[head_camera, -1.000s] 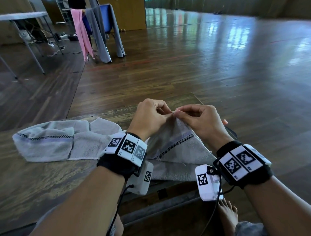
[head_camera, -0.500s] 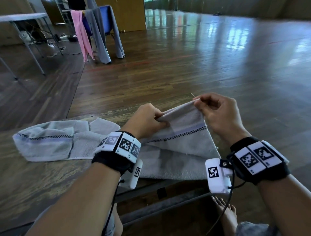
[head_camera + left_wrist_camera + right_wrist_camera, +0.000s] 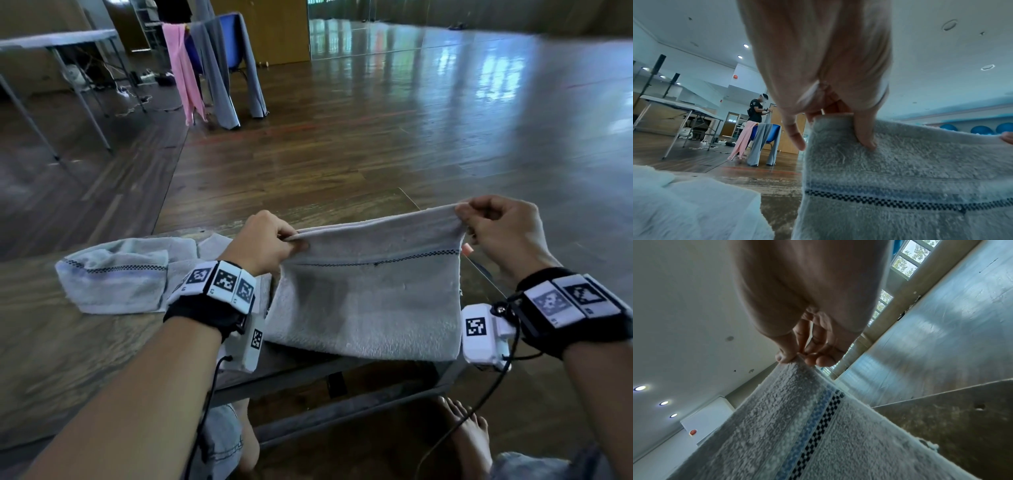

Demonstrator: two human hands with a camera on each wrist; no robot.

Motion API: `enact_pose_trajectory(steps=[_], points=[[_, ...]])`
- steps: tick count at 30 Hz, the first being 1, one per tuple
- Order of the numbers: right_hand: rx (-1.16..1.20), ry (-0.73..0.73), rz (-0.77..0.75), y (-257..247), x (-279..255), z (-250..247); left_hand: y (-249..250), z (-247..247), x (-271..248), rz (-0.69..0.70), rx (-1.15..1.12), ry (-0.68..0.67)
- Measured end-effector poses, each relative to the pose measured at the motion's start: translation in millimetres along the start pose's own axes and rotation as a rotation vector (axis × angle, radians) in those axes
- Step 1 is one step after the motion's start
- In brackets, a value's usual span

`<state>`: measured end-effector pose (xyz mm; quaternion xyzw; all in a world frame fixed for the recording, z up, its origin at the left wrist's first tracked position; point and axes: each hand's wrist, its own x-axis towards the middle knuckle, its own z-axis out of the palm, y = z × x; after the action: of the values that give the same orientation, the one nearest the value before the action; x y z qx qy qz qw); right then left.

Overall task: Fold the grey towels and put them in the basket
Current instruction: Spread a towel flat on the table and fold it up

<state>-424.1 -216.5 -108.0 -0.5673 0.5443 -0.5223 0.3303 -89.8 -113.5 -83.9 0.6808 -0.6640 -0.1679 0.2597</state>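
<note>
1. Head view, surface and room: worn wooden table (image 3: 68,342) with a metal frame below; glossy plank floor (image 3: 376,137) beyond, reflecting window light.
2. Head view, task item: grey towel (image 3: 370,291), doubled, held up above the table's near edge, lower edge hanging by the edge; checkered stripe runs across near its top.
3. Head view, hands: left hand (image 3: 263,243) pinches the upper left corner; right hand (image 3: 503,233) pinches the upper right corner, a little higher. Top edge is stretched between them. Both wrists carry marker bands and a white camera.
4. Head view, surroundings: second towel (image 3: 116,277), crumpled, lies on the table left of the left hand. Far left stands a folding table (image 3: 58,37); a blue chair (image 3: 227,25) draped with pink and grey cloths stands near a wooden door. Bare feet show under the table.
5. Left wrist view: thumb and fingers (image 3: 865,134) curl over the towel's (image 3: 900,178) corner. Behind: white ceiling with spotlights, another person (image 3: 756,110) standing by the draped chair, blue balls at the far right wall.
6. Right wrist view: fingertips (image 3: 785,356) nip the towel's (image 3: 807,434) corner tightly. Ceiling lights lie left, windows and floor right, table corner (image 3: 962,418) lower right.
</note>
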Motion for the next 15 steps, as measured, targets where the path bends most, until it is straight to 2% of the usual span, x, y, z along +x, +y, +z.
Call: enact_pose_trajectory(steps=[4,10,15], points=[[0.033,0.006,0.037,3,3,-4,-6,-4,-1,-0.004,-0.052,0.045],[0.053,-0.006,0.077,7,4,-14,-5,-4,3,-0.024,-0.063,0.203],[0.04,-0.02,0.094,8,4,-19,0,-2,6,-0.037,-0.03,0.204]])
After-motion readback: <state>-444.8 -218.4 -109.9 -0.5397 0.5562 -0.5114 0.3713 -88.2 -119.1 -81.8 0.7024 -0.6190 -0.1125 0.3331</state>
